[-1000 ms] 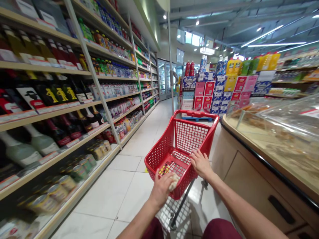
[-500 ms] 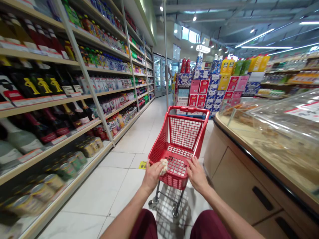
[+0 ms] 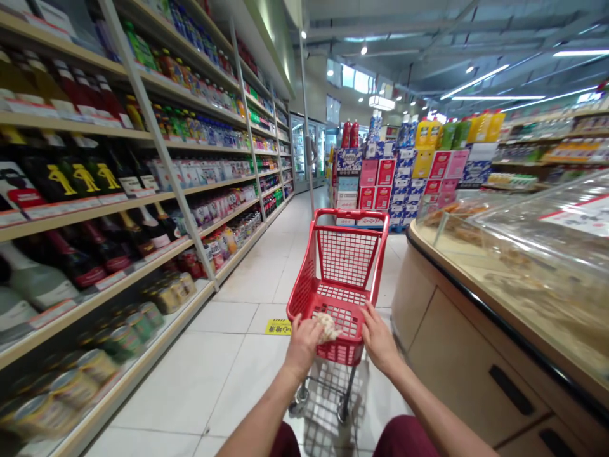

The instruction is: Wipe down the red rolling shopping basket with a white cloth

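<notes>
A red plastic shopping cart (image 3: 349,254) stands in front of me, its basket showing only floor through the mesh. My left hand (image 3: 304,343) is at the near left corner of the basket, closed on a crumpled whitish cloth (image 3: 327,327) that lies over the near rim. On the near right corner, my right hand (image 3: 379,338) has its fingers curled over the cart's rim; the thumb is mostly hidden. Below the basket show the metal legs and the casters (image 3: 299,403).
Shelves (image 3: 190,244) of bottles and cans line the left. A wood-fronted counter (image 3: 451,324) with clear covers (image 3: 533,209) curves along the right. Stacked drink cartons (image 3: 375,181) stand ahead, near a vertical pole (image 3: 307,120). A yellow floor sticker (image 3: 278,326) lies left of the cart.
My left hand and the cloth have moved right along the cart's near rim, and more of the cloth shows. The cart is turned slightly, its far end further left in view.
</notes>
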{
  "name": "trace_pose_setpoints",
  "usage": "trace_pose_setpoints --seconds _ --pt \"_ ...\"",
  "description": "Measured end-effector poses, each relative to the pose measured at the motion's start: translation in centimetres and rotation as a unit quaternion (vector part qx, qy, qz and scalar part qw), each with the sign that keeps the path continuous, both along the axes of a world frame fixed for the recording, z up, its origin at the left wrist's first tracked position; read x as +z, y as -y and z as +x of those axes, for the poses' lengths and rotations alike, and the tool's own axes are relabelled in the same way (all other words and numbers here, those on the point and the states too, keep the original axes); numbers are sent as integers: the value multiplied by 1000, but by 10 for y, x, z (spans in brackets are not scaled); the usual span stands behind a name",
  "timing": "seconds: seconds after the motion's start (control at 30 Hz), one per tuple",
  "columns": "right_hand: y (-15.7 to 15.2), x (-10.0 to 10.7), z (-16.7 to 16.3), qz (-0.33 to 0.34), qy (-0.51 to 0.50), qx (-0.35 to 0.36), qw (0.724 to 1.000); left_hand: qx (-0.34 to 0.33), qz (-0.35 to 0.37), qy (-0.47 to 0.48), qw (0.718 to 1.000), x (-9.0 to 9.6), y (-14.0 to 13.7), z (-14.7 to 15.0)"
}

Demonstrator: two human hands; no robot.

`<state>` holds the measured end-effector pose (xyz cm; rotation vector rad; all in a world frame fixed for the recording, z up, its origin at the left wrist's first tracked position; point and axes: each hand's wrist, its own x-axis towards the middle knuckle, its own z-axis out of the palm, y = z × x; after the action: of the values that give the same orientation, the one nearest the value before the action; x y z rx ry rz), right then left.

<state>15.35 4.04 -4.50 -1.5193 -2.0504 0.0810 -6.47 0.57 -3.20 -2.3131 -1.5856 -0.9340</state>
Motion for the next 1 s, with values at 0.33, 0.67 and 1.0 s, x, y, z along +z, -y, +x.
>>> trace_pose_setpoints --seconds 0.33,0.67,1.0 --pt "17 22 -9 -6 -40 -8 999 50 -54 162 984 24 -4 -24" --pt "45 23 -64 -170 -567 8 806 -116 -206 314 920 9 9 53" --pt "3 37 -11 -75 -244 -66 965 46 -178 33 982 7 -19 -2"
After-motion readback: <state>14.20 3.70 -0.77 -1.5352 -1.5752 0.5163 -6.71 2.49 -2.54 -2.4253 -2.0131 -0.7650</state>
